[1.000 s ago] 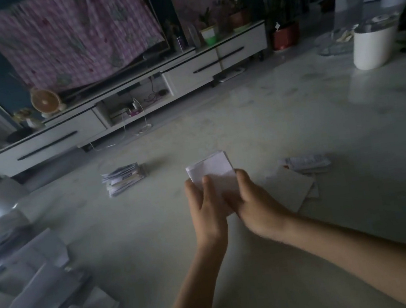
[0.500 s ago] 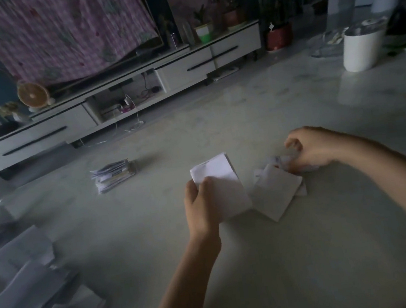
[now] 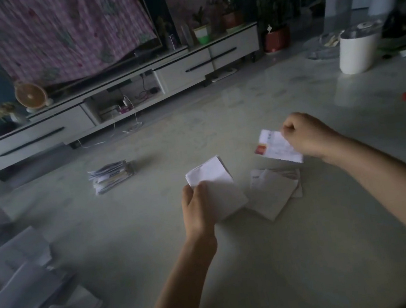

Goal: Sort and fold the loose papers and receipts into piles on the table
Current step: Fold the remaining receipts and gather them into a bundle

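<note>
Two hands are working above the table [image 3: 261, 262]: the left hand [image 3: 196, 205] is gripping one folded white sheet [image 3: 216, 185], the right hand [image 3: 307, 136] is pinching one red-marked receipt [image 3: 275, 148] just over one small pile [image 3: 273, 191], while a second pile [image 3: 110, 175] and one loose heap [image 3: 20, 278] are lying further left.

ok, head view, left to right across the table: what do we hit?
Loose paper heap → folded stack → left hand gripping a white sheet → small flat pile → right hand pinching a receipt → white canister.
</note>
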A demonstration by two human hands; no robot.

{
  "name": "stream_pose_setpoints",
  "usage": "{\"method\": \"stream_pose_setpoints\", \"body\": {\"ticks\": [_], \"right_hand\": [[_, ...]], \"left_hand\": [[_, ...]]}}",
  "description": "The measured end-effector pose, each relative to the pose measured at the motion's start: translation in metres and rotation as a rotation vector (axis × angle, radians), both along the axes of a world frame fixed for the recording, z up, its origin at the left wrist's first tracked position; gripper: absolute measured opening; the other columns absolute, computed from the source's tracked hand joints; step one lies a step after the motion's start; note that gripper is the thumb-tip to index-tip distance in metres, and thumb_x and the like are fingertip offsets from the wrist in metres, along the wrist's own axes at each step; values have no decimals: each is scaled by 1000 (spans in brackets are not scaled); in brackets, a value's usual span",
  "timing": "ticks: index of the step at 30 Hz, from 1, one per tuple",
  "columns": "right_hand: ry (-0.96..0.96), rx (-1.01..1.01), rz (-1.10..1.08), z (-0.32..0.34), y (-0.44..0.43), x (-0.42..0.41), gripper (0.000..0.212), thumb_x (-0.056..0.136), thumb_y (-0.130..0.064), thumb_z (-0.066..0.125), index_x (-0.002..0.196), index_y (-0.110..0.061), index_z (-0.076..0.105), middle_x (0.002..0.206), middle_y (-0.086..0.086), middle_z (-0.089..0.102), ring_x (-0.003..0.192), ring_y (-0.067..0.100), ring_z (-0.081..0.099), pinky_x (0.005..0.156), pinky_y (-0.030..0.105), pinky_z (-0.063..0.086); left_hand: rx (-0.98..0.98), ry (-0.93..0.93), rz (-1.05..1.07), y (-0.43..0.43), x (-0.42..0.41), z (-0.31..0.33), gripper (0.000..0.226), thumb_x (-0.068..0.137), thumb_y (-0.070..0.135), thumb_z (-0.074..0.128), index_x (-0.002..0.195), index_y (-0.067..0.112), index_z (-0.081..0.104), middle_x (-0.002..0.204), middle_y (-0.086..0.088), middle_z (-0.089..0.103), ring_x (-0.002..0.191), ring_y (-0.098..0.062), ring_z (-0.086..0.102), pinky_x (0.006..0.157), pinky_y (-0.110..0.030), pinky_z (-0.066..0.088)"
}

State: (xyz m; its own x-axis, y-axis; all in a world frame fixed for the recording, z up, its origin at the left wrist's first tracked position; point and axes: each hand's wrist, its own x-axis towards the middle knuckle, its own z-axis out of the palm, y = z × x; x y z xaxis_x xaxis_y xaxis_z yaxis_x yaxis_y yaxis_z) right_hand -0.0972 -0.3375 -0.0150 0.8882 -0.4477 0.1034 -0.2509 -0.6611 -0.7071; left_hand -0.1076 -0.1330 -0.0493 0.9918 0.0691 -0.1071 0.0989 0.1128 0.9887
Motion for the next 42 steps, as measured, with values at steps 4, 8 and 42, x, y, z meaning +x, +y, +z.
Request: {"method": "stream_pose_setpoints", "body": {"ticks": [4, 8, 42], "right_hand": [[-190, 893, 206, 18, 67, -20, 22, 87, 4, 53, 69, -7, 59, 66, 8, 54, 54, 12, 51, 50, 20, 40], [-242, 504, 68, -13, 110, -25, 20, 80, -2, 60, 69, -18, 55, 66, -7, 56, 63, 11, 54, 59, 16, 41], [29, 66, 198, 4, 29, -17, 42, 84, -17, 64, 54, -17, 34, 55, 1, 28, 51, 13, 27, 46, 27, 21]], "left_hand": [[-14, -10, 12, -1, 1, -4, 14, 96, 12, 41, 86, 15, 50, 82, -5, 52, 73, -15, 48, 61, -28, 40], [-44, 34, -4, -2, 3, -6, 24, 92, 11, 37, 107, -1, 53, 104, -24, 59, 88, -28, 57, 75, -40, 48], [-108, 1, 27, 5, 9, -3, 16, 92, 10, 48, 107, 7, 53, 81, -6, 54, 67, -16, 52, 60, -26, 43]]}}
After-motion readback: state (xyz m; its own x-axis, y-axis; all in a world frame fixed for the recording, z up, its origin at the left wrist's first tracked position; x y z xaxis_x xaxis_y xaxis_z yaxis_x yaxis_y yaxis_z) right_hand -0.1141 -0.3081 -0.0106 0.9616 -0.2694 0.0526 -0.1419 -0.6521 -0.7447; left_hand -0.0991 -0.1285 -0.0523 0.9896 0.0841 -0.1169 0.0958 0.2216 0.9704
